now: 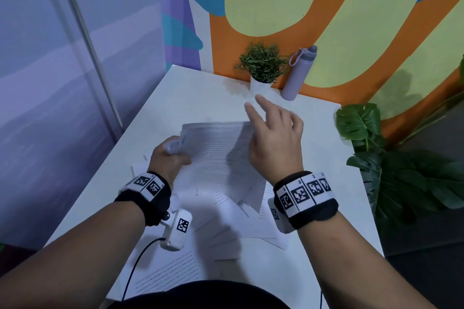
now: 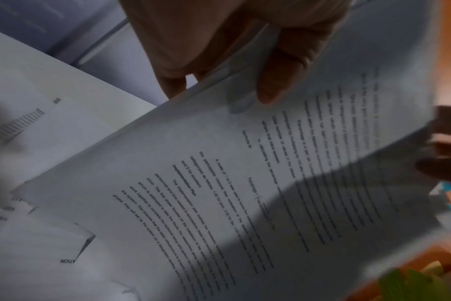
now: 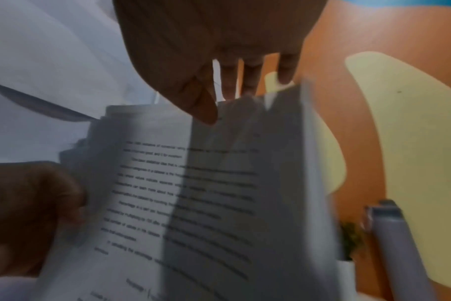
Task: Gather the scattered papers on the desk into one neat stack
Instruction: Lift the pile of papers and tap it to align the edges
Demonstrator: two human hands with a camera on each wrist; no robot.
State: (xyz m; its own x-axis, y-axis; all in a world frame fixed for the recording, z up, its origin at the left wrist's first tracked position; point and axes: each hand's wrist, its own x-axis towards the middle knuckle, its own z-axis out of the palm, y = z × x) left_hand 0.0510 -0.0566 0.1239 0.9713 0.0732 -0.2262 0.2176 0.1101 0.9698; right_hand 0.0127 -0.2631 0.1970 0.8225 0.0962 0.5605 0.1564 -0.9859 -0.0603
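Observation:
A sheaf of printed papers (image 1: 218, 153) hangs tilted above the white desk (image 1: 190, 93). My left hand (image 1: 170, 155) grips its left edge, thumb on the top page (image 2: 219, 183) and fingers underneath. At the sheaf's far right edge is my right hand (image 1: 273, 133), its fingers straight and spread and its thumb touching the top of the page (image 3: 206, 193). More loose sheets (image 1: 226, 228) lie fanned and overlapping on the desk below the hands, one of them (image 1: 170, 276) near the front edge.
A small potted plant (image 1: 262, 65) and a lilac bottle (image 1: 297, 75) stand at the back of the desk against the painted wall. A large leafy plant (image 1: 376, 158) grows off the right edge. Glass panels stand to the left.

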